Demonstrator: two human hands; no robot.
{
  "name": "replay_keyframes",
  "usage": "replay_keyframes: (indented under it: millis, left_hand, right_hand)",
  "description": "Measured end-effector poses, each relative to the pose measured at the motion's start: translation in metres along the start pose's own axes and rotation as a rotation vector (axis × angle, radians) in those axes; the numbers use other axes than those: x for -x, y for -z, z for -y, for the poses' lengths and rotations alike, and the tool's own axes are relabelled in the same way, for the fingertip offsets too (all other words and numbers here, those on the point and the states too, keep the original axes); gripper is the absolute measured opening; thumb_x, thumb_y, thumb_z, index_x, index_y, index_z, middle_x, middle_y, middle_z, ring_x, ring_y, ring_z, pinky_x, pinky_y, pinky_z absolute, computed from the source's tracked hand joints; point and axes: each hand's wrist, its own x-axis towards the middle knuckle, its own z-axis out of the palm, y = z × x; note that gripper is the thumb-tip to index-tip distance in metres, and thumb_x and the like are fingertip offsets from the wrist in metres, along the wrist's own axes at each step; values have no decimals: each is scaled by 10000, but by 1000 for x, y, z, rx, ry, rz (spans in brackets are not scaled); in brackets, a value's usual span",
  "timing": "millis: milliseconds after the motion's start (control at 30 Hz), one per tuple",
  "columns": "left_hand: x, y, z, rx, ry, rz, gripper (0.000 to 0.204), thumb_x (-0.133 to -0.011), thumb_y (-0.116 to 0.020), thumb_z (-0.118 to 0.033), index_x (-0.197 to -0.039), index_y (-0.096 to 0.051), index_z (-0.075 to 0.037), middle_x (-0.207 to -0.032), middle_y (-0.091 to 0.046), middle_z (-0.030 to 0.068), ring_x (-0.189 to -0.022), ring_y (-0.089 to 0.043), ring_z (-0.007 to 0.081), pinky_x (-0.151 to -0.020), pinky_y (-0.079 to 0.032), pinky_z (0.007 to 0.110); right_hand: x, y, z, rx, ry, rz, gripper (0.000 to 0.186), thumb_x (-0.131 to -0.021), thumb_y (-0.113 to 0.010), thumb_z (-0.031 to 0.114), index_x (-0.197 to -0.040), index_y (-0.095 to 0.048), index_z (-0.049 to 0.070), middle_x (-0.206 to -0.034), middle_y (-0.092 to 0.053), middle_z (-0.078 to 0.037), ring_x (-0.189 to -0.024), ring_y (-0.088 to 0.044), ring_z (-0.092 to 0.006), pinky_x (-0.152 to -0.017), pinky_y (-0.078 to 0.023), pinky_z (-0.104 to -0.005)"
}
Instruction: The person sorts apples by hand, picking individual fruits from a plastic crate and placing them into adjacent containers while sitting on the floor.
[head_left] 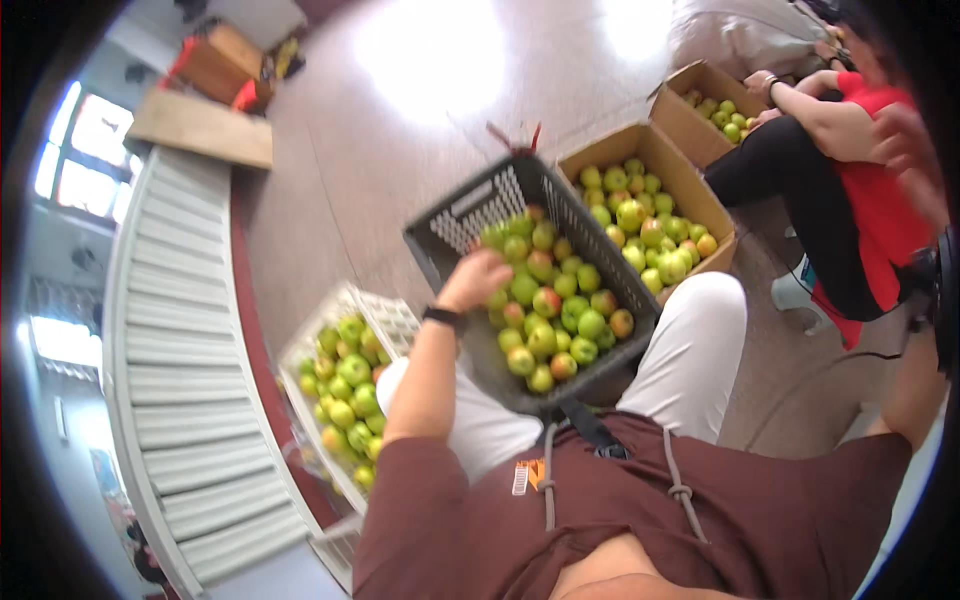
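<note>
A dark grey plastic crate (470, 205) rests tilted on my lap, filled with green and reddish apples (560, 310). My left hand (475, 278), with a black band on the wrist, reaches into the crate's near-left part, fingers curled down onto the apples; whether it grips one is hidden. My right hand (905, 135) is a raised blur at the right edge, in front of another person's red top, and its fingers cannot be made out.
A white crate (400, 315) of apples stands at my left knee beside a curved roller conveyor (180, 350). Two cardboard boxes (610, 150) (690, 85) with apples sit beyond. A seated person (800, 160) in red has their hands at the far box.
</note>
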Motion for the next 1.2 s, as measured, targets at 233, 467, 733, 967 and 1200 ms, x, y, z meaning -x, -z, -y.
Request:
replay_keyframes:
  millis: [233,467,733,967,1200]
  left_hand:
    - [31,-93,17,368,509,109,333,-822,-605,-257,-938,-607,55,-804,-625,66,-609,-550,134,-510,-453,256]
    - [62,-141,30,-13,496,402,488,-824,-567,-345,-1132,-541,33,-947,-628,155,-773,-604,220,-701,-482,314]
    - [57,-165,28,-33,535,477,466,-848,-515,-343,-1157,-519,5,-1005,-607,143,-850,-580,223,-753,-464,336]
    - [55,-174,20,44,580,471,449,-869,-470,-342,-1180,-501,-19,-1055,-589,131,-919,-559,226,-799,-448,355]
    - [48,-168,19,316,663,315,434,-890,-425,-340,-1202,-482,-43,-1106,-571,120,-987,-539,229,-845,-432,375]
  right_hand:
    - [37,-257,-36,270,513,821,272,-738,-652,232,-904,-537,50,-852,-591,-121,-802,-605,-307,-652,-489,-418]
    - [26,-344,-31,-71,781,829,334,-729,-627,204,-1009,-510,66,-856,-579,-148,-802,-593,-337,-661,-475,-425]
    - [5,-400,-80,-53,609,708,144,-651,-623,114,-770,-653,37,-761,-637,-164,-770,-627,-329,-657,-504,-427]
    - [7,-406,-76,89,592,578,126,-668,-588,65,-751,-681,45,-748,-659,-118,-724,-649,-262,-565,-511,-370]
    - [1,-405,-85,74,501,521,136,-685,-603,87,-783,-694,60,-801,-670,-107,-772,-653,-263,-603,-523,-370]
